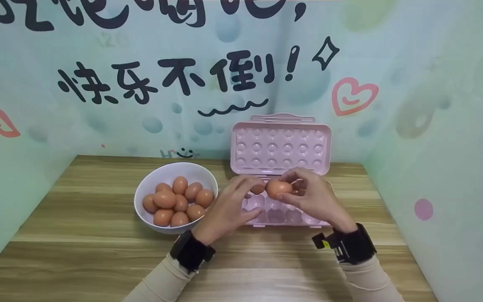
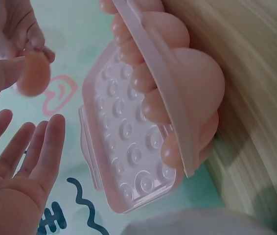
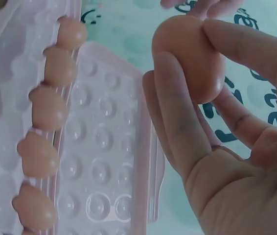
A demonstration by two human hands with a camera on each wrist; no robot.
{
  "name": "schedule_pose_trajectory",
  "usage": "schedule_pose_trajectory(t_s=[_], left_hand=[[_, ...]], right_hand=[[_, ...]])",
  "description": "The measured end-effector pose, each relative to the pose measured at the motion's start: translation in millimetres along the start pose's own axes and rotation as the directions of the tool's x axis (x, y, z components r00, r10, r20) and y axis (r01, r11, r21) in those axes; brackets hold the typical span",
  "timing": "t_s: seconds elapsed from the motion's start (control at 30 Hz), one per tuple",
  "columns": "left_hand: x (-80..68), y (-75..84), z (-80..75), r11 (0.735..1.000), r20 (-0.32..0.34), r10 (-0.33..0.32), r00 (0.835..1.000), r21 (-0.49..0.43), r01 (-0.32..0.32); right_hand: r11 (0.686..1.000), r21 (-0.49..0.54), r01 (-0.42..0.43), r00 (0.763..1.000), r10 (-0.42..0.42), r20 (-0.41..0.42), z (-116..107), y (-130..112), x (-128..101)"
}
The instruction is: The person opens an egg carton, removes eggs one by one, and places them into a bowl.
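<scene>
My right hand (image 1: 317,199) pinches a brown egg (image 1: 279,189) between thumb and fingers, above the pink egg carton (image 1: 281,147). In the right wrist view the fingers surround the egg (image 3: 190,61). My left hand (image 1: 229,209) is to the left of that egg, with fingers spread and nothing in its grasp. From the left wrist, the left thumb overlaps the held egg (image 2: 35,78), while the palm (image 2: 11,200) is bare. Several eggs (image 3: 50,107) sit in a row of the carton beside its hinge, mostly hidden by my hands in the head view.
A white bowl (image 1: 140,209) holding several brown eggs stands left of the carton on the wooden table (image 1: 99,260). The carton's lid is raised against the printed back wall (image 1: 141,126). Side walls (image 1: 442,167) enclose the table.
</scene>
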State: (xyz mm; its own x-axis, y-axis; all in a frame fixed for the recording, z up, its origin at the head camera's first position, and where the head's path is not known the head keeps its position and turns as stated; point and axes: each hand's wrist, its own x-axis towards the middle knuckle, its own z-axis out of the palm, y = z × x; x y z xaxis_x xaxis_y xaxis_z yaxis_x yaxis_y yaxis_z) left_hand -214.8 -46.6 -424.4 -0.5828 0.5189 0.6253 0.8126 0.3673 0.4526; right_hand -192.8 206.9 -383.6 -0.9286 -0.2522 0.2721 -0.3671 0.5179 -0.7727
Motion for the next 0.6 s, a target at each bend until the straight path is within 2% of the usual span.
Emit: schedule_pose_trajectory(t_s=[0.23,0.43,0.6], left_hand=[[0.2,4.0,8.0,0.999,-0.061,0.046,0.997,0.029,-0.044],[-0.5,7.0,11.4,0.993,-0.097,0.069,0.993,0.098,-0.059],[0.3,7.8,10.3,0.992,-0.096,0.079,0.992,0.103,-0.07]], right_hand=[[0.994,0.095,-0.059,0.995,0.051,0.087,12,-3,-1],[0.986,0.156,-0.054,0.989,0.03,0.148,16,-4,-1],[0.987,0.158,-0.019,0.987,-0.007,0.163,18,-4,-1]])
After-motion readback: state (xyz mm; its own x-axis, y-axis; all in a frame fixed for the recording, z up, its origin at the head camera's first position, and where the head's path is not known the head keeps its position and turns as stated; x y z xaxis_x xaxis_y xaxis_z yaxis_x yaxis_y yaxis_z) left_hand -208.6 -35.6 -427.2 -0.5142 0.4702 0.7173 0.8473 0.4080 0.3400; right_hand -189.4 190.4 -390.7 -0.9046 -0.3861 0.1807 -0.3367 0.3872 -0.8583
